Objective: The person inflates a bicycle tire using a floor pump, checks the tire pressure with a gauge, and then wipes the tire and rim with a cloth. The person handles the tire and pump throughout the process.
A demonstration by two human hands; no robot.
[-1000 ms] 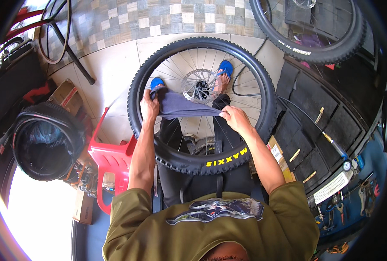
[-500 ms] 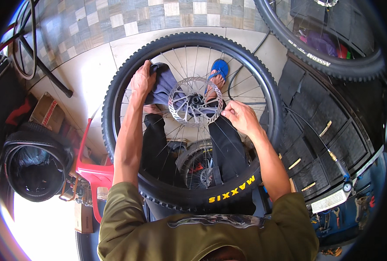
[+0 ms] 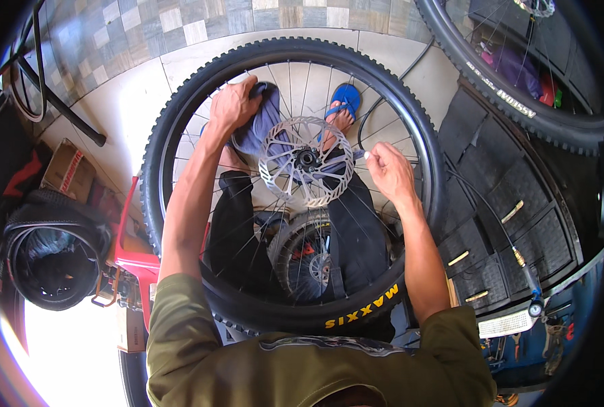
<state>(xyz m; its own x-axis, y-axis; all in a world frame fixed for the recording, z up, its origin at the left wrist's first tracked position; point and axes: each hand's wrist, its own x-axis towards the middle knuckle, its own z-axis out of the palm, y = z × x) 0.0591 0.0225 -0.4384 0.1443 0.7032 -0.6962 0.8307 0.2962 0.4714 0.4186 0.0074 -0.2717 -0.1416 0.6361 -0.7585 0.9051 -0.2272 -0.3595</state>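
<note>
A bicycle wheel with a knobby black tyre lies across my lap, its silver disc brake rotor facing up around the dark hub. At the wheel's far left, my left hand is closed on a grey-purple cloth. The cloth runs among the spokes and passes beneath the rotor, which hides its middle. Right of the rotor, my right hand is pinched, apparently on the cloth's other end, of which a small strip shows by the fingertips.
Another wheel stands at the upper right, beside a black drawer cabinet. An air hose gauge and hand tools lie lower right. On the left are a red plastic chair, coiled tyres and a cardboard box.
My right hand has moved right, away from the rotor. The left hand has shifted slightly up with the cloth, and the wheel has moved a little to the left and turned at the rotor.
</note>
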